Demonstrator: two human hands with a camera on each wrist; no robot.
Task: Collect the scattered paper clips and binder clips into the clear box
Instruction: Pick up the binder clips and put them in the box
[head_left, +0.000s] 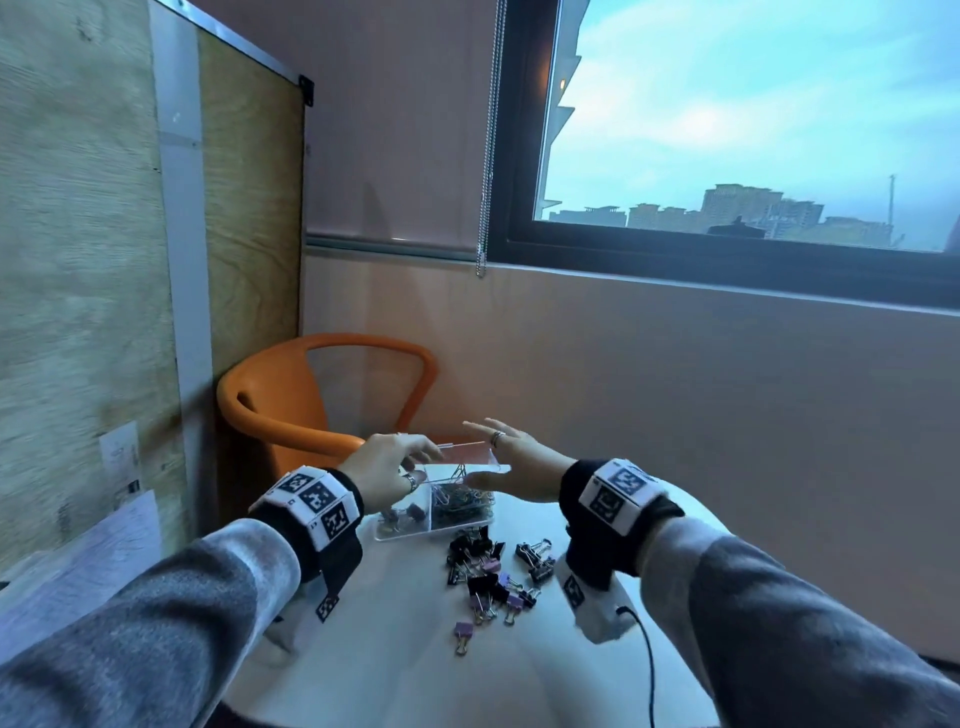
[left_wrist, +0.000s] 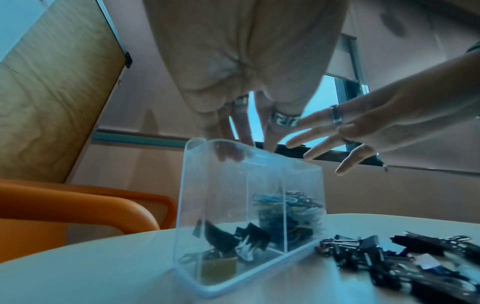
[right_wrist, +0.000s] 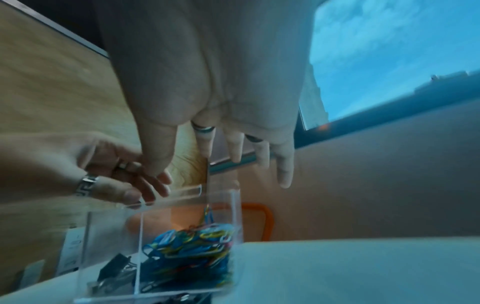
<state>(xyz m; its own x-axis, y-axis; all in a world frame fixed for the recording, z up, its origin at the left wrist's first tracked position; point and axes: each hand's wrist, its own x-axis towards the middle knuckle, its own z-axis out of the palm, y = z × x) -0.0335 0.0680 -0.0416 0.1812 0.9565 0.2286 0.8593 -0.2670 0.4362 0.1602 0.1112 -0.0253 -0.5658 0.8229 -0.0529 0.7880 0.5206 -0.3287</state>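
Closest to the camera, a pile of black and purple binder clips sits loose on the white table, just in front of the clear box. Box has 2 compartments: a few binder clips in the left one, colored paper clips in the right. Left hand is above the box, fingers pinching the clear lid at its edge. Right hand hovers beside the lid with fingers spread, holding nothing. Behind the box there's an orange chair.
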